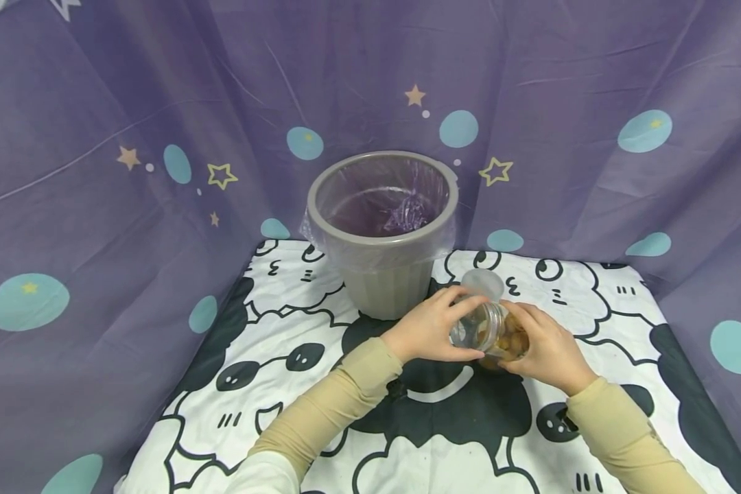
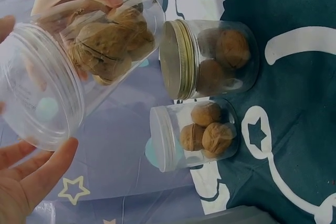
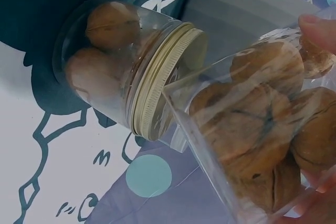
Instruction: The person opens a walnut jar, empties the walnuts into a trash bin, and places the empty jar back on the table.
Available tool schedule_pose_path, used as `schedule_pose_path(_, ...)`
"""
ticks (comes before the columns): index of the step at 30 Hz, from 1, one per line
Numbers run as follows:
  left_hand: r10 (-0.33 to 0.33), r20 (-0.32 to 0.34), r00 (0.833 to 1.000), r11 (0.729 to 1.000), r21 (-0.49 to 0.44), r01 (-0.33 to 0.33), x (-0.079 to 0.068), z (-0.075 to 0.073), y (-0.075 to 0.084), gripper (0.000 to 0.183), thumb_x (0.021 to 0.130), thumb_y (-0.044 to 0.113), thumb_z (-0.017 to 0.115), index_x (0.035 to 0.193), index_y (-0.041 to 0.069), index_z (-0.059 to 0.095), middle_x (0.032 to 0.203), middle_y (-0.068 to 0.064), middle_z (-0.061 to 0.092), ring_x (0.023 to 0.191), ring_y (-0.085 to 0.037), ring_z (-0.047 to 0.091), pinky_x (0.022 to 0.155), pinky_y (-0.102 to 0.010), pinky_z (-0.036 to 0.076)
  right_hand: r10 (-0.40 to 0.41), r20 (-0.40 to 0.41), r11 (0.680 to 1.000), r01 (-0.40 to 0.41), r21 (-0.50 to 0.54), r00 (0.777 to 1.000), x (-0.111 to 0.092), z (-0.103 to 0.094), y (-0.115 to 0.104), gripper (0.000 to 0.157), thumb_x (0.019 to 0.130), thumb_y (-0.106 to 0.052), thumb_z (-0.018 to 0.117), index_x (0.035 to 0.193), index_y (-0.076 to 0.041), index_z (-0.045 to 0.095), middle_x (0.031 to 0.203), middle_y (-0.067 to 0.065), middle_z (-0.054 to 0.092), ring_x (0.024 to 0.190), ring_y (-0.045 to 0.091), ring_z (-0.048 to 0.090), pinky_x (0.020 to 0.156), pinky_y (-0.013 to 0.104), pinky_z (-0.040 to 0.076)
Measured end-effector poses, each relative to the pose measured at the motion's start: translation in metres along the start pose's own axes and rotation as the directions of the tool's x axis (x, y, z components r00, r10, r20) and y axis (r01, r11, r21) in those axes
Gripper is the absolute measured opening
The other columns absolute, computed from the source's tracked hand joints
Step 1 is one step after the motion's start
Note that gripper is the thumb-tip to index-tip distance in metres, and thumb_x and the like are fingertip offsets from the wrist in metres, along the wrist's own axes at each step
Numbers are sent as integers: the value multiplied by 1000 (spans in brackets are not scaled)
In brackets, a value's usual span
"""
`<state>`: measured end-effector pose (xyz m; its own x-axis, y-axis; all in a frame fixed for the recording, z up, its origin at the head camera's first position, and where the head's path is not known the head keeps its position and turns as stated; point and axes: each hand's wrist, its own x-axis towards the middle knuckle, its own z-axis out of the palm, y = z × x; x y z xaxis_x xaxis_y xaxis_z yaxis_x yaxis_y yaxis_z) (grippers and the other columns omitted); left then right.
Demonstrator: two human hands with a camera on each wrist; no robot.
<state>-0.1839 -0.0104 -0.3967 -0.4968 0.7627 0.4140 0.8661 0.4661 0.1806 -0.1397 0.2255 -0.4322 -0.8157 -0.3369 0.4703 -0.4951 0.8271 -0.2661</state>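
A clear plastic jar of walnuts (image 1: 510, 337) is held tilted, its lid end toward the left. My right hand (image 1: 546, 346) grips the jar's body, thumb and fingers on opposite sides. My left hand (image 1: 435, 328) spans the clear lid (image 2: 39, 85) with spread fingers, fingertips at its edge. Walnuts (image 3: 252, 124) show through the held jar's wall. Below and beyond it, a jar with a gold lid (image 2: 177, 59) stands with walnuts inside. Beside that stands a smaller jar with a translucent white lid (image 2: 164, 139), also containing walnuts.
A grey trash bin (image 1: 385, 274) lined with a thin plastic bag stands behind my left hand, with crumpled purplish film (image 1: 407, 214) inside. A black-and-white cartoon cloth (image 1: 284, 412) covers the table. Purple patterned curtains (image 1: 358, 62) enclose the back and sides.
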Motion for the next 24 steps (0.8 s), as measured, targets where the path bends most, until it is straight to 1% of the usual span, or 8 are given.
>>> schedule_pose_path(2, -33, -2, 999, 999, -23, 33, 0, 1, 0, 80, 73, 52, 72, 137, 15, 42, 122, -8, 50, 105, -18, 55, 86, -27, 51, 0, -4, 1000, 0, 1, 1000, 0, 0, 1, 105, 39, -28, 92, 132, -10, 46, 115, 13, 57, 93, 29, 58, 72, 49, 51)
schedule_pose_path(5, -61, -4, 998, 997, -48, 61, 0, 3, 1, 81, 73, 50, 72, 137, 12, 41, 119, -7, 52, 101, -15, 57, 85, -25, 51, -1, -13, 1000, 1, 8, 1000, -1, 0, 2, 104, 39, -27, 92, 131, -10, 47, 114, 12, 57, 92, 28, 58, 72, 48, 51)
schedule_pose_path(9, -60, -9, 998, 996, -61, 59, -1, 3, 0, 80, 73, 49, 72, 136, 11, 42, 118, -7, 52, 100, -15, 58, 85, -25, 51, -8, -21, 1000, 9, 12, 1000, -2, 0, 3, 103, 39, -27, 92, 131, -10, 47, 113, 12, 57, 91, 27, 58, 72, 47, 51)
schedule_pose_path(14, -53, -11, 999, 996, -78, 52, -1, 3, -2, 79, 73, 46, 73, 136, 13, 40, 118, -6, 49, 101, -15, 56, 87, -24, 50, -7, -33, 1000, 8, 20, 999, -2, -1, 3, 103, 39, -27, 92, 130, -9, 48, 114, 13, 57, 93, 29, 58, 73, 48, 51)
schedule_pose_path(20, -39, -5, 999, 996, -78, 38, -2, 1, -4, 80, 71, 43, 74, 135, 9, 40, 117, -7, 47, 101, -14, 54, 86, -24, 50, 13, -38, 998, -11, 56, 999, -2, -2, 4, 103, 39, -25, 92, 130, -8, 47, 115, 13, 57, 90, 26, 59, 72, 46, 51)
schedule_pose_path(24, -47, -11, 999, 996, -72, 46, -4, -1, -5, 81, 68, 43, 75, 133, 9, 40, 118, -8, 46, 103, -16, 54, 89, -26, 49, 39, -45, 996, -35, 85, 998, -2, -3, 4, 104, 39, -22, 92, 132, -9, 46, 114, 13, 58, 89, 24, 58, 73, 45, 50)
